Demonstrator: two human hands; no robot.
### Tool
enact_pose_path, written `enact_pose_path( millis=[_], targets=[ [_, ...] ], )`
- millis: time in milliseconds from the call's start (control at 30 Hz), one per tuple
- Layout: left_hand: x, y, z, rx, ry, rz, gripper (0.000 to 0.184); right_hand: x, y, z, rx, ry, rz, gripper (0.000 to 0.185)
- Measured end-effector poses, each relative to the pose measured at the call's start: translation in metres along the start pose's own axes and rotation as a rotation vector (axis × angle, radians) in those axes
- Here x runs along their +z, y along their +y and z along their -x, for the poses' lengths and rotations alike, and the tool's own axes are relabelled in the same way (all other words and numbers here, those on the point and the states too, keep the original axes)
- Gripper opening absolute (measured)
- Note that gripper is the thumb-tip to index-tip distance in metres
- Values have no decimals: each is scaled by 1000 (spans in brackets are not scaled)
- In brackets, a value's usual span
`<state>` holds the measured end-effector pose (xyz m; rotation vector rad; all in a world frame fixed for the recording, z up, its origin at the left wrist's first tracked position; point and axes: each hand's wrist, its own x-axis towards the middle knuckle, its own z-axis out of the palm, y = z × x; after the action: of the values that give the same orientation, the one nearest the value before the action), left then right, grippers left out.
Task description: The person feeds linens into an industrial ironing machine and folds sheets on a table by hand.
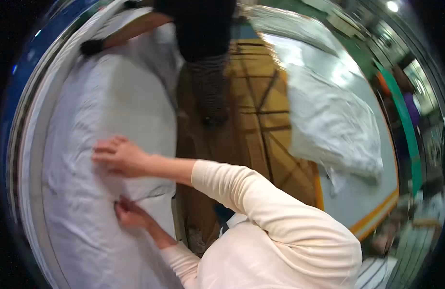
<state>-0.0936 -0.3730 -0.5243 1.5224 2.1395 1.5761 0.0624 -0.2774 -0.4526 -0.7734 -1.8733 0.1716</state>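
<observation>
A long spread of white fabric (131,106) covers the table on the left, with wrinkles along it. My right hand (119,156) lies over this fabric, fingers stretched out and slightly blurred. Nearer to my body, my left hand (132,215) is closed at the fabric, its fingers curled in against it; a small dark spot shows by the fingertips. Beside that hand, a crease or overlapping edge (157,195) runs across the white fabric to the table's side.
Across from me stands a person in dark clothes (196,29), one hand with a black band (92,47) on the fabric. Behind is a brown, black-taped floor (261,101). White plastic-wrapped bundles (333,120) lie on a pale, yellow-edged surface (357,204).
</observation>
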Motion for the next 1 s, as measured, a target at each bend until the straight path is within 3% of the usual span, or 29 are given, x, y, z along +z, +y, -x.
enact_pose_path(
  millis=[67,167,267,333,367,433,500,567,700,767,833,900,1000],
  targets=[
    [-19,21,2,194,68,-212,22,-18,-16,45,158,-16,43,53],
    [-21,11,5,141,56,210,23,-51,17,159,396,-106,368,50],
    [-32,33,63,141,21,178,22,-166,25,295,671,-125,662,39],
    [-33,23,108,-25,-193,120,19,-241,34,378,637,9,1029,29],
    [-30,21,127,-109,-305,85,18,-284,15,380,771,3,1133,25],
    [-12,40,158,-301,-604,191,18,-340,-22,380,835,93,1387,26],
    [15,65,183,-273,-829,219,16,-379,-39,402,968,72,1430,27],
    [47,91,211,-264,-979,382,13,-406,-41,434,966,16,1333,26],
    [111,125,258,116,-1370,493,13,-433,-35,448,953,-44,1151,22],
    [131,152,281,177,-1511,532,14,-450,-32,455,1105,130,819,20],
    [147,184,298,22,-1743,468,19,-462,-33,461,1215,276,530,19],
    [166,211,328,-111,-1806,671,29,-473,-33,454,1282,394,297,17],
    [182,258,365,-265,-1877,862,49,-482,-49,417,1264,395,242,16]
  ],
)
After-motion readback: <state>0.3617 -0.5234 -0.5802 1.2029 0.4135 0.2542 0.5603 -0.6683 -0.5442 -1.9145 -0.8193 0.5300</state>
